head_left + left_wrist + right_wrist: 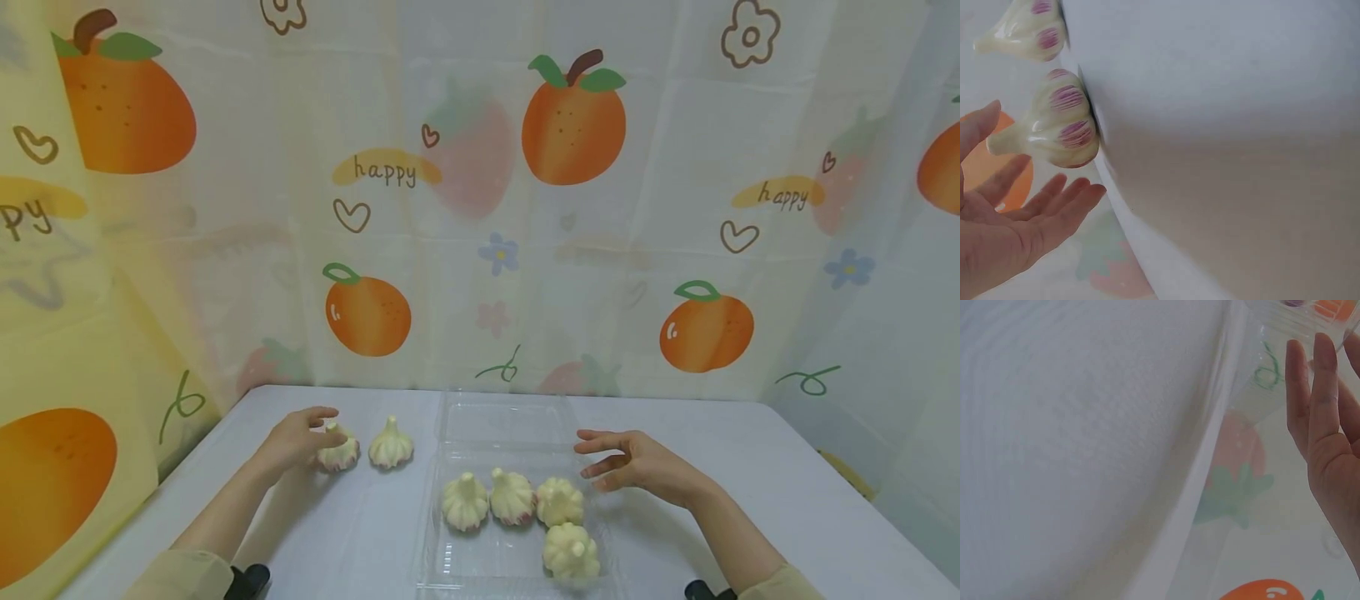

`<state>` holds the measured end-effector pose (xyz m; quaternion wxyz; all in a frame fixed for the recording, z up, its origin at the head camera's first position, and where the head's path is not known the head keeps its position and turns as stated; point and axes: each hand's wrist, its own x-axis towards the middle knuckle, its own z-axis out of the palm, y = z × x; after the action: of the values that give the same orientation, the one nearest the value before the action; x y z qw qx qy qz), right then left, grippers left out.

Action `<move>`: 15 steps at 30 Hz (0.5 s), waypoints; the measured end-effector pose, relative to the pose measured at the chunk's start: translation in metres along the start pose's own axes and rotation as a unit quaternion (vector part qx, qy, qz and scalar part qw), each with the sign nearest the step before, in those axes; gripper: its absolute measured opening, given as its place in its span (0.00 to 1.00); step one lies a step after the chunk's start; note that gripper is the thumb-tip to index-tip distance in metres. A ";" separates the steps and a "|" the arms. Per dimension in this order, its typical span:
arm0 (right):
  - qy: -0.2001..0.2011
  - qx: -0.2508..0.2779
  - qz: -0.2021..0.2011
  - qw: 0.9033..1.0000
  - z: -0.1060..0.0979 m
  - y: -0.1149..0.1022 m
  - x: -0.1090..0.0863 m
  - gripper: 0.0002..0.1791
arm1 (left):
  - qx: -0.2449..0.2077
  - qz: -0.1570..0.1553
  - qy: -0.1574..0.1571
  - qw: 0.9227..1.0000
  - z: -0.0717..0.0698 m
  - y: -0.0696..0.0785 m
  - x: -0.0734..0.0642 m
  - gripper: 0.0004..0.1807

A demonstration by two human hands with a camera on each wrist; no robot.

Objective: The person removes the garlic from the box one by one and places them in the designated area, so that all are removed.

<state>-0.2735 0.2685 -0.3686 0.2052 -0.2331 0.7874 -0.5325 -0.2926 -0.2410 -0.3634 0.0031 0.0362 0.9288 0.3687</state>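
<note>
At the left of the table, my left hand (294, 440) is spread around a garlic bulb (343, 454), partly covering it in the head view. The left wrist view shows that bulb (1063, 125) upright, pale with purple streaks, with gaps between it and the loosely extended fingers (1063, 215). A second garlic bulb (391, 446) stands just to its right. Several more bulbs, including one (465, 502) at the left, sit in a clear plastic box (487, 571) with its lid open. My right hand (637, 462) hovers by the box's right side, fingers apart and holding nothing.
The white table (352, 533) ends at a back edge against a fruit-printed curtain (480, 275). Behind the box's tray, the clear lid (506, 417) lies folded back. A yellowish curtain part (75, 333) hangs along the left side.
</note>
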 end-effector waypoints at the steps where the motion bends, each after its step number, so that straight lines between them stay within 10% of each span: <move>1: 0.000 0.000 0.001 1.000 0.000 0.000 0.000 0.33 | 0.001 -0.002 0.001 1.000 -0.001 0.001 0.000 0.38; 15: 0.001 -0.003 0.005 1.000 0.000 -0.001 0.000 0.33 | 0.012 -0.012 0.061 0.998 -0.001 0.026 -0.002 0.50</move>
<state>-0.2730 0.2684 -0.3676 0.2062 -0.2289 0.7906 -0.5292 -0.2886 -0.2231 -0.3450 -0.0496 0.0024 0.9320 0.3590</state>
